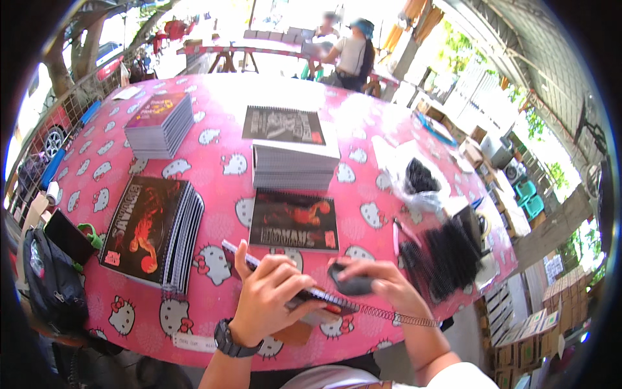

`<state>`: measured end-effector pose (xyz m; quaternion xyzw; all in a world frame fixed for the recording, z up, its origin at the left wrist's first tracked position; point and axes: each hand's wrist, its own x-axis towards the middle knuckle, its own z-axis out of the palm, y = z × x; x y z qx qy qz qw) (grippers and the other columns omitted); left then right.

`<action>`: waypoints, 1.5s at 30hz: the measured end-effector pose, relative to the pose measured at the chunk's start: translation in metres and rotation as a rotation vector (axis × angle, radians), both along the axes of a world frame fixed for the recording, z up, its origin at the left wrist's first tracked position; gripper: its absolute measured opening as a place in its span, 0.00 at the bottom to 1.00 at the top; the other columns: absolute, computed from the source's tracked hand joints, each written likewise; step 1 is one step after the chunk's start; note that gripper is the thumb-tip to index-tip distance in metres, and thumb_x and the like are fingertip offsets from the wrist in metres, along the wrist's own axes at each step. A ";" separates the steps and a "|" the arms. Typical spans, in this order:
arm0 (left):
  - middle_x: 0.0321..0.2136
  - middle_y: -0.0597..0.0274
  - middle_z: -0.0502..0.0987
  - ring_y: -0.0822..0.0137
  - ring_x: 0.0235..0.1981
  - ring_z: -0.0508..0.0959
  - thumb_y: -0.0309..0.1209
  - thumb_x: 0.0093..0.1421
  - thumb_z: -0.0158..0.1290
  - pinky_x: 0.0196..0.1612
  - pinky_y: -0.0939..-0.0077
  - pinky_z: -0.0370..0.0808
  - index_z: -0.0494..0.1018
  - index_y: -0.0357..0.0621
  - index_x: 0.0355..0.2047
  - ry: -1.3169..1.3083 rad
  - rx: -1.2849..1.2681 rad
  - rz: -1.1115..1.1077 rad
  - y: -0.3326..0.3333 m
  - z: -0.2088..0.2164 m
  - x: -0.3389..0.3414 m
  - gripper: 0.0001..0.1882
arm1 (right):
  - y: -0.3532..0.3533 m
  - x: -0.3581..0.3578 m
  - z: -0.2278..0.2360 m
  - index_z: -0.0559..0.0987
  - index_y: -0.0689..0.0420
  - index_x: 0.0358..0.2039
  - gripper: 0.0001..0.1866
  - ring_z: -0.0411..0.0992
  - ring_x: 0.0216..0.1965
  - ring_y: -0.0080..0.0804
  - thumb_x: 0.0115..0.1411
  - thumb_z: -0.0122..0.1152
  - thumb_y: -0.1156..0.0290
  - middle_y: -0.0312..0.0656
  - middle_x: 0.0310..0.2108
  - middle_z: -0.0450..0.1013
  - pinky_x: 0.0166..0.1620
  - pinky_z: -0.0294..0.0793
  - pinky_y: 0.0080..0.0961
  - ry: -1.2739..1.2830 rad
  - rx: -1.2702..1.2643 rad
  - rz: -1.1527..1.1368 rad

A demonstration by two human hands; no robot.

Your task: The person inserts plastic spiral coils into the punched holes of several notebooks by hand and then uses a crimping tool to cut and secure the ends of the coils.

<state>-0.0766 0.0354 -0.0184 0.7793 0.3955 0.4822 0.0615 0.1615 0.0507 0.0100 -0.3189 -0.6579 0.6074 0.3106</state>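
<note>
My left hand (269,295) grips a notebook (334,300) with a dark cover, tilted up at the table's near edge. A thin black spiral coil (389,314) runs along its edge and sticks out to the right, passing by my right wrist. My right hand (385,282) holds a dark, rounded, mouse-shaped object (350,282) just above the notebook's right end. Beyond my hands lies a dark notebook cover (295,220) with a red figure. To the left is a stack of spiral-bound notebooks (146,230) with similar covers.
Behind the cover stands a thick paper stack (295,165), with a grey-printed cover (283,123) behind. A red-covered stack (159,123) is at far left. Black coils (450,256) and a plastic bag (421,178) lie right. A black bag (55,279) sits left; two people are beyond the pink table (220,165).
</note>
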 end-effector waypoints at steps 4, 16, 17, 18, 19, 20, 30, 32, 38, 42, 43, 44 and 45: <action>0.22 0.74 0.71 0.71 0.35 0.73 0.48 0.39 0.63 0.62 0.46 0.33 0.75 0.58 0.26 0.032 0.016 0.022 -0.002 -0.002 -0.007 0.16 | 0.003 -0.014 0.005 0.78 0.63 0.41 0.35 0.62 0.57 0.43 0.50 0.57 0.40 0.54 0.49 0.69 0.56 0.60 0.34 -0.234 0.101 -0.012; 0.26 0.75 0.73 0.69 0.38 0.72 0.54 0.38 0.64 0.62 0.45 0.34 0.73 0.55 0.40 0.059 -0.036 0.085 -0.003 0.001 -0.009 0.30 | 0.009 -0.020 0.010 0.76 0.61 0.43 0.27 0.64 0.54 0.40 0.54 0.57 0.49 0.53 0.50 0.68 0.54 0.61 0.34 -0.022 0.165 0.095; 0.26 0.75 0.73 0.69 0.38 0.72 0.54 0.38 0.64 0.62 0.45 0.34 0.73 0.55 0.40 0.066 -0.040 0.094 -0.003 0.001 -0.012 0.30 | 0.008 -0.026 0.010 0.76 0.62 0.44 0.26 0.64 0.54 0.40 0.56 0.56 0.51 0.52 0.50 0.68 0.55 0.60 0.34 0.073 0.138 0.199; 0.28 0.73 0.73 0.69 0.38 0.72 0.53 0.35 0.66 0.63 0.49 0.35 0.71 0.52 0.44 0.033 -0.017 0.082 -0.002 0.003 -0.010 0.35 | 0.016 -0.021 0.004 0.75 0.60 0.45 0.26 0.62 0.57 0.40 0.56 0.56 0.50 0.51 0.51 0.68 0.56 0.59 0.35 -0.221 0.244 0.116; 0.29 0.71 0.73 0.69 0.38 0.72 0.52 0.33 0.68 0.64 0.52 0.35 0.69 0.48 0.47 0.006 0.010 0.094 -0.001 0.005 -0.013 0.41 | 0.021 -0.018 -0.001 0.75 0.60 0.45 0.26 0.62 0.57 0.40 0.56 0.56 0.50 0.51 0.51 0.68 0.56 0.59 0.35 -0.214 0.247 0.116; 0.29 0.71 0.73 0.69 0.38 0.72 0.52 0.33 0.68 0.64 0.52 0.35 0.69 0.48 0.47 0.012 0.014 0.095 0.002 0.005 -0.016 0.41 | 0.025 -0.016 -0.006 0.75 0.60 0.45 0.26 0.61 0.57 0.42 0.56 0.56 0.50 0.52 0.51 0.68 0.57 0.58 0.36 -0.209 0.258 0.035; 0.31 0.71 0.67 0.80 0.31 0.69 0.24 0.42 0.67 0.35 0.87 0.68 0.67 0.41 0.47 -0.986 -0.469 -0.217 0.018 -0.028 -0.051 0.31 | 0.012 -0.045 0.013 0.78 0.61 0.41 0.28 0.62 0.56 0.40 0.55 0.55 0.46 0.55 0.49 0.68 0.56 0.60 0.35 0.284 0.123 0.122; 0.30 0.71 0.67 0.80 0.31 0.69 0.23 0.43 0.66 0.35 0.87 0.68 0.67 0.41 0.46 -1.020 -0.483 -0.242 0.021 -0.029 -0.049 0.30 | 0.026 -0.039 -0.003 0.77 0.63 0.41 0.32 0.62 0.57 0.40 0.55 0.53 0.43 0.54 0.50 0.68 0.56 0.60 0.37 0.036 0.173 0.074; 0.29 0.72 0.68 0.81 0.30 0.70 0.21 0.44 0.65 0.34 0.88 0.68 0.67 0.42 0.45 -1.072 -0.432 -0.286 0.020 -0.034 -0.049 0.27 | 0.024 -0.051 0.002 0.78 0.63 0.40 0.28 0.62 0.56 0.43 0.56 0.56 0.47 0.53 0.48 0.69 0.55 0.61 0.38 0.143 0.158 0.170; 0.30 0.72 0.69 0.81 0.32 0.70 0.20 0.45 0.64 0.37 0.87 0.68 0.67 0.41 0.47 -1.069 -0.425 -0.297 0.021 -0.033 -0.049 0.28 | 0.040 -0.049 -0.008 0.77 0.65 0.40 0.31 0.59 0.59 0.42 0.55 0.55 0.45 0.49 0.47 0.70 0.57 0.58 0.36 -0.178 0.289 -0.075; 0.31 0.73 0.69 0.81 0.33 0.70 0.20 0.45 0.64 0.38 0.86 0.69 0.67 0.41 0.47 -1.048 -0.420 -0.285 0.021 -0.033 -0.050 0.28 | 0.036 -0.051 -0.006 0.77 0.65 0.40 0.31 0.59 0.59 0.42 0.55 0.55 0.45 0.49 0.47 0.70 0.57 0.58 0.36 -0.180 0.298 -0.068; 0.31 0.73 0.69 0.81 0.33 0.70 0.20 0.45 0.64 0.38 0.86 0.69 0.67 0.41 0.47 -1.052 -0.409 -0.282 0.022 -0.030 -0.054 0.28 | 0.031 -0.054 -0.001 0.77 0.64 0.40 0.27 0.59 0.59 0.41 0.55 0.56 0.49 0.48 0.47 0.70 0.57 0.58 0.36 0.031 0.187 0.044; 0.31 0.72 0.70 0.80 0.34 0.70 0.21 0.47 0.63 0.40 0.85 0.69 0.67 0.40 0.48 -1.115 -0.509 -0.335 0.020 -0.028 -0.057 0.27 | 0.025 -0.057 0.000 0.77 0.63 0.40 0.23 0.59 0.58 0.40 0.55 0.57 0.54 0.48 0.47 0.70 0.57 0.57 0.36 0.247 0.060 0.145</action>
